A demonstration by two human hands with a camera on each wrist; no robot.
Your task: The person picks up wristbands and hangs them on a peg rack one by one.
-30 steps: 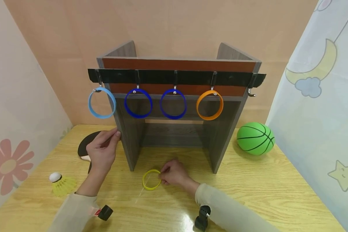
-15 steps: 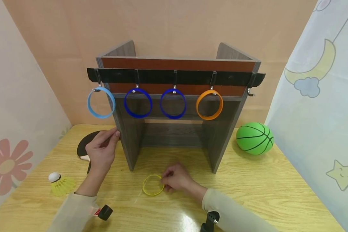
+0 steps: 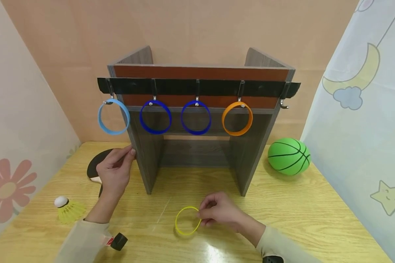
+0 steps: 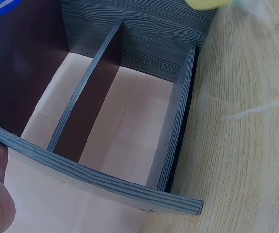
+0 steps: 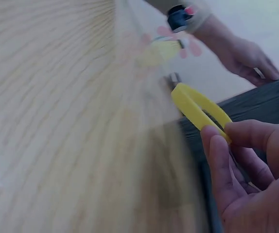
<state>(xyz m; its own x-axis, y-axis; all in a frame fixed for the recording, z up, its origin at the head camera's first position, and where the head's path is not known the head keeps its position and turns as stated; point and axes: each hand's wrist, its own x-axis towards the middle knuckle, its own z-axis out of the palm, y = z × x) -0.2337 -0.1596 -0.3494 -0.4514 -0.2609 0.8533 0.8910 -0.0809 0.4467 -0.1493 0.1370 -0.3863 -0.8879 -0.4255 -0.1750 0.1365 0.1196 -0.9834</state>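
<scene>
Between thumb and fingers of my right hand is the edge of a thin yellow ring, held low in front of the grey wooden shelf. The right wrist view shows the ring as a flat band pinched at one end. My left hand grips the front edge of the shelf's left side panel, its fingers partly hidden behind the panel. Along a black strip on the shelf, metal hooks carry a light blue ring, two dark blue rings and an orange ring. The far-right hook is bare.
A green ball with black lines sits right of the shelf. To the left are a black table tennis paddle, partly behind my left arm, and a yellow shuttlecock. Printed cloth stands on both sides of the wooden table.
My right hand has drawn the yellow ring toward me and to the right, away from the shelf's base. The left hand keeps its place on the side panel.
</scene>
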